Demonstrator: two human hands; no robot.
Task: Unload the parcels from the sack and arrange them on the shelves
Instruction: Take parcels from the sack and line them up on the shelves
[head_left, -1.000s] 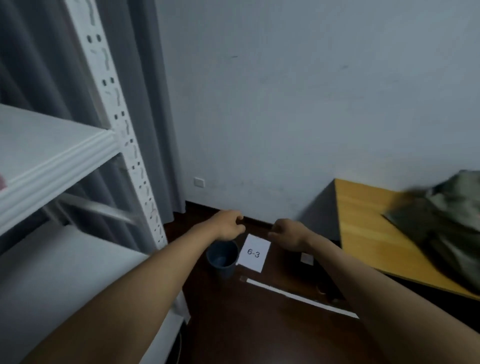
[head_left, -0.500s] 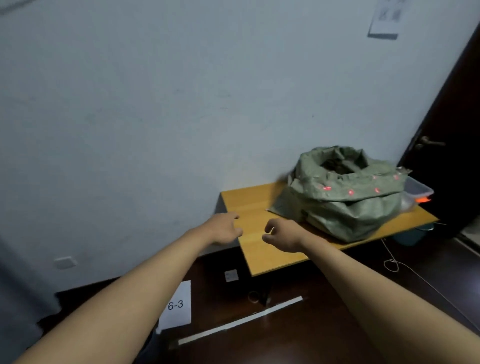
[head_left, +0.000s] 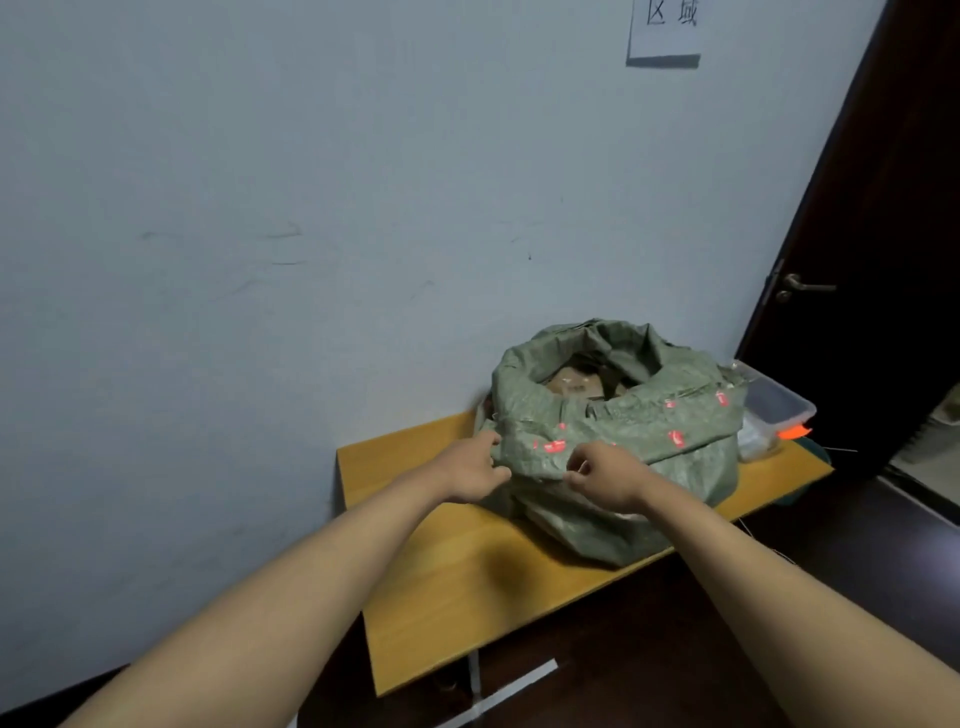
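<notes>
A green woven sack (head_left: 649, 431) with red marks stands on a low wooden table (head_left: 467, 582) against the wall, its rim rolled down and its mouth open. Brown cardboard parcels (head_left: 571, 384) show inside the mouth. My left hand (head_left: 470, 470) grips the near left edge of the rolled rim, fingers over it and thumb below. My right hand (head_left: 605, 475) pinches the near rim a little to the right with curled fingers. The shelves are out of view.
A clear plastic bin (head_left: 779, 410) sits behind the sack at the table's right end. A dark door (head_left: 883, 234) with a lever handle stands on the right. White tape (head_left: 509, 696) lies on the dark floor under the table. A paper sign (head_left: 664, 31) hangs on the wall.
My view swung right from the white shelf to the table. Both hands travelled forward and reached the sack's near rim, where their fingers closed on it.
</notes>
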